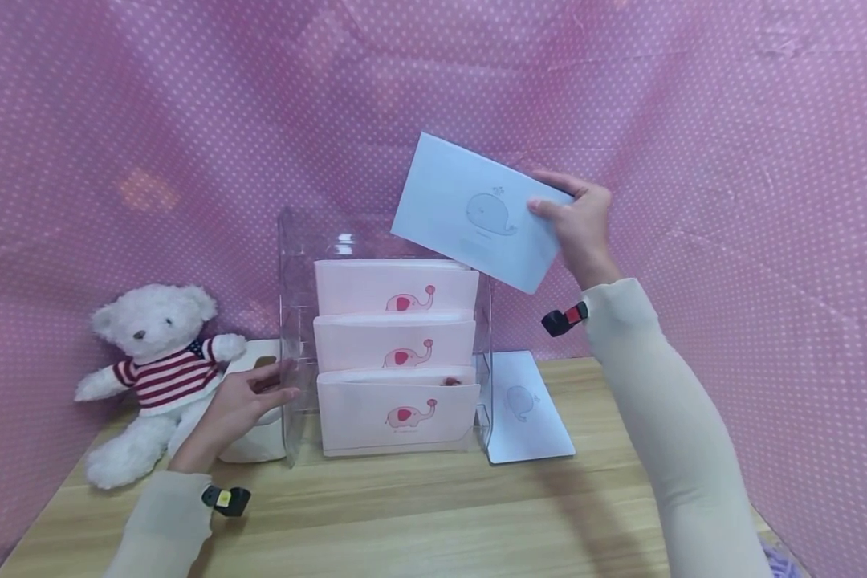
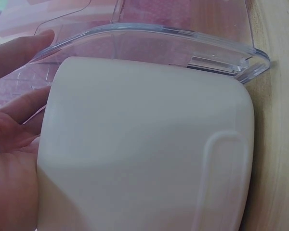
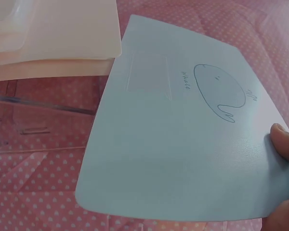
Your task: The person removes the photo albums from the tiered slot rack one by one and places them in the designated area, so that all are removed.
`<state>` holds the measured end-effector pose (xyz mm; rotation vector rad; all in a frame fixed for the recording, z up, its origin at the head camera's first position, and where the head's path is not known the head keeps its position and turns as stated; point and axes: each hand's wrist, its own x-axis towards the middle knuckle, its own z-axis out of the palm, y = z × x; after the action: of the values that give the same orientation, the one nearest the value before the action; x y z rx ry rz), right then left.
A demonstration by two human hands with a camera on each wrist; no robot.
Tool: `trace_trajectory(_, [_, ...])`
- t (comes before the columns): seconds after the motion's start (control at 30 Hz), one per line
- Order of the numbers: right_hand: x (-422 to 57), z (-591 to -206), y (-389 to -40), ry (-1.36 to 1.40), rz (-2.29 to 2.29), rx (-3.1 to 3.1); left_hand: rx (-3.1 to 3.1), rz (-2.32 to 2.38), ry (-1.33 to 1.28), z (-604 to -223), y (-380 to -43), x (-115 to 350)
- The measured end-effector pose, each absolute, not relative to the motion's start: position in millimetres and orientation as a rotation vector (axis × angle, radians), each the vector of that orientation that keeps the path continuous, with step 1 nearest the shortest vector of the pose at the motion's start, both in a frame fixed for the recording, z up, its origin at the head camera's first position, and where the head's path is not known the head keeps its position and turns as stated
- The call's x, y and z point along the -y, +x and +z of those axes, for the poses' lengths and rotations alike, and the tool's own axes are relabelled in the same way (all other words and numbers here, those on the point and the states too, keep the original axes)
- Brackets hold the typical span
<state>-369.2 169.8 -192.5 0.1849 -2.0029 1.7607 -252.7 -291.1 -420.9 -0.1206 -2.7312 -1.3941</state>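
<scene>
In the head view, my right hand (image 1: 584, 229) holds a pale blue whale notebook (image 1: 470, 209) by its right end, thumb on the front cover. The notebook is tilted and raised above the upper right of a clear rack (image 1: 299, 321). Three rows of pink elephant notebooks (image 1: 361, 413) stand stepped in this rack. My left hand (image 1: 234, 405) is at the rack's left side, fingers extended. Its thumb (image 2: 43, 42) lies at the clear panel's rim in the left wrist view, while other fingers are partly hidden behind a cream container (image 2: 144, 139).
Another pale blue whale notebook (image 1: 526, 409) leans at the rack's right side on the wooden table (image 1: 405, 514). A white teddy bear (image 1: 155, 321) in a striped shirt sits at the left. Pink dotted cloth (image 1: 766, 201) surrounds the table.
</scene>
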Motion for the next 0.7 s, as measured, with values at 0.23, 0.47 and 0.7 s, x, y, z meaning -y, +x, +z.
trace_trajectory(0.23, [-185,-200,-363,0.132,1.788,2.008,2.736,-1.390,-0.122,-420,-253,290])
trace_trajectory(0.47, [-200,-206,-357,0.137,1.858,1.962,2.737,-1.397,-0.118,-420,-252,290])
trace_trajectory(0.7, [-214,-214,-349,0.106,1.919,1.904,2.728,-1.396,-0.132,-422,-254,292])
